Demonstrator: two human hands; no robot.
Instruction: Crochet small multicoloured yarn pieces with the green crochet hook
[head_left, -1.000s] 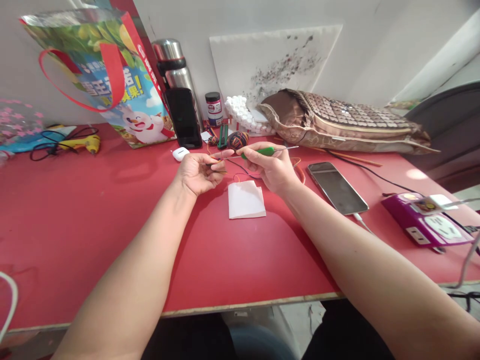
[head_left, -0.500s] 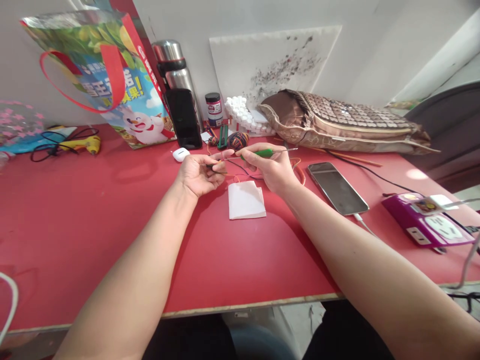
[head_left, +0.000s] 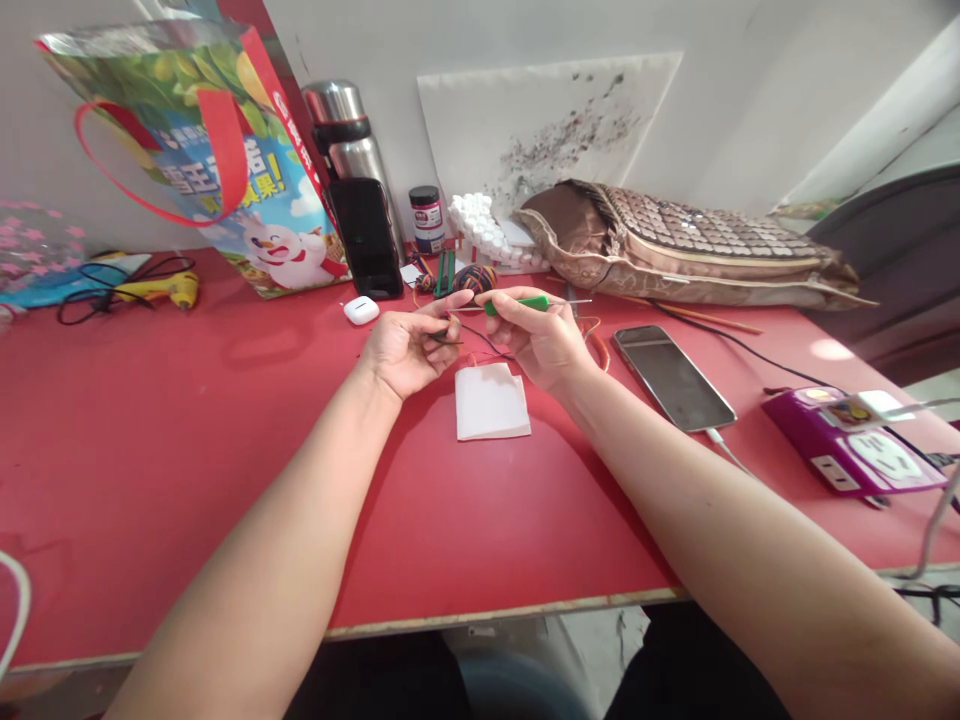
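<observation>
Pinched in my right hand [head_left: 551, 340] is a crochet hook with a green handle [head_left: 534, 304]; its metal shaft points left toward my other hand, and a thin metal end sticks out to the right. My left hand [head_left: 416, 350] is closed on a small dark piece of yarn work [head_left: 442, 338], partly covered by the fingers. The two hands almost meet over the table. Beyond them lies a multicoloured yarn ball [head_left: 477, 280], with loose yarn running toward my hands. A folded white paper [head_left: 492, 402] rests just below the hands.
A phone [head_left: 675, 378] and a purple power strip [head_left: 851, 440] are at the right. Behind stand a shopping bag [head_left: 202, 160], a steel flask [head_left: 352, 135], an upright black phone [head_left: 366, 238] and a jar [head_left: 427, 218]. A white earbud case [head_left: 361, 310] sits left of the yarn.
My left hand has shifted slightly right and turned, bringing its fingertips closer to the right hand. The right hand's fingers have moved a little around the green handle.
</observation>
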